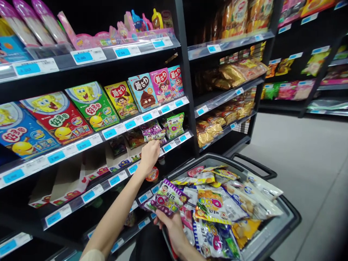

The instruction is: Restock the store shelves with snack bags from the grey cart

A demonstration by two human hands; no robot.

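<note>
Your right fingers (163,216) hold purple pillow-shaped plastic packet (167,198); left fingers (154,145) at purple-white plastic packet (152,132), grip unclear: pinch edge.

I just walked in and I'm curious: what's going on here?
A person's right hand holds a purple printed plastic packet by the edge of a grey, black-rimmed plastic basket piled with colourful plastic packets. Their left hand is at another purple plastic packet on the black shelving; whether it grips it is unclear.

A shop, by its shelves (199,53) of boxed snacks (57,116); blue-and-white price labels (110,133); a shopping basket (293,211).
</note>
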